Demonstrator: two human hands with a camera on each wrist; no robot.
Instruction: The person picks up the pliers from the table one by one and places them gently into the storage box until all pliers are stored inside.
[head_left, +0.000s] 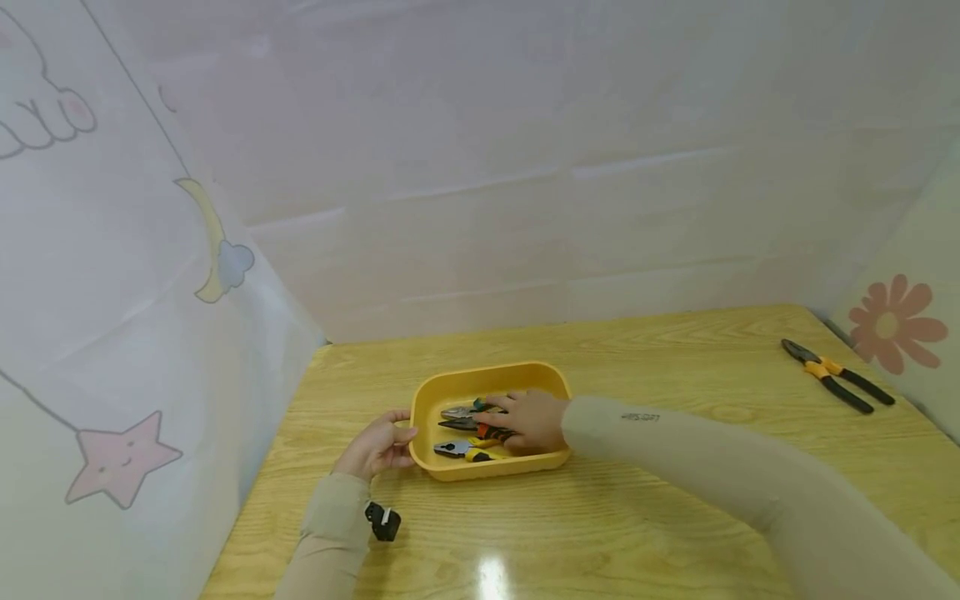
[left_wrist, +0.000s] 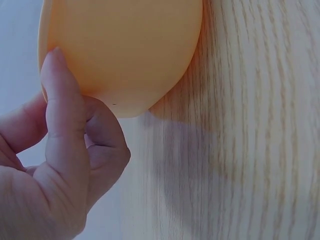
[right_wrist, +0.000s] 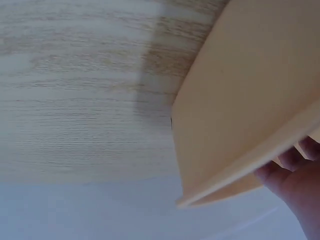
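A yellow plastic basin (head_left: 491, 472) stands on the wooden table with several pliers inside. My left hand (head_left: 378, 443) pinches its left rim, the thumb (left_wrist: 62, 95) over the edge and the other fingers curled outside. Reaching in over the right side, my right hand (head_left: 531, 419) lies across the handles with its fingers extended. Beneath or beside it are green-handled pliers (head_left: 456, 412), dark-nosed pliers (head_left: 459, 424) with red and black handles, and yellow-and-black-handled pliers (head_left: 452, 449) nearest the front. The hand hides parts of these handles; in the right wrist view the basin wall blocks the pliers.
Another pair of pliers (head_left: 836, 375) with orange and black handles lies spread at the table's right edge. Pale printed sheets (head_left: 525, 208) hang behind and at both sides of the table (head_left: 675, 358). A small black device (head_left: 384, 522) sits at the left wrist.
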